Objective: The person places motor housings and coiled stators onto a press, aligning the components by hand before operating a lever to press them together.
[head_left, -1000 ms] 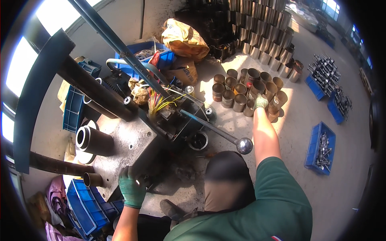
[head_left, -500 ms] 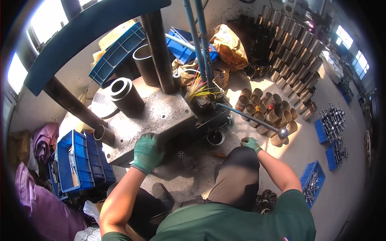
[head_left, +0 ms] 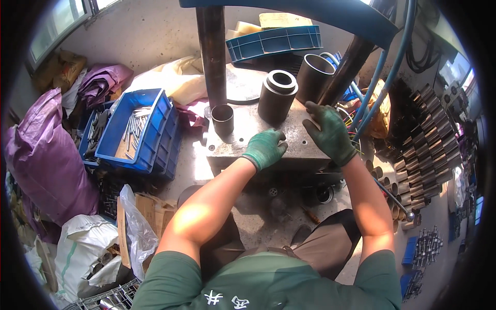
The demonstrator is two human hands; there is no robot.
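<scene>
My left hand (head_left: pixel 265 149), in a green glove, is over the front of the thick metal block (head_left: pixel 232 147). Its fingers bend loosely, a small gap shows between the tips, and I see nothing in them. My right hand (head_left: pixel 332 133), gloved too, hovers above the block's right side, thumb and fingers apart. Between and beyond the hands, a dark thick-walled cylinder (head_left: pixel 277 106) with a lighter ring (head_left: pixel 282 79) on top stands upright. A short open tube (head_left: pixel 223 122) stands at the block's left, and a wider dark tube (head_left: pixel 311 80) behind my right hand.
Two dark posts (head_left: pixel 211 57) rise from the block to a blue beam (head_left: pixel 305 11). Blue crates (head_left: pixel 160 137) with metal rods stand left, near purple sacks (head_left: pixel 57 160). Stacked metal tubes (head_left: pixel 429 139) and a lever with a ball end (head_left: pixel 410 216) are right.
The view has swung left. My right hand has risen from beside my knee to above the block, its fingers spreading. My left hand has shifted right along the block's front.
</scene>
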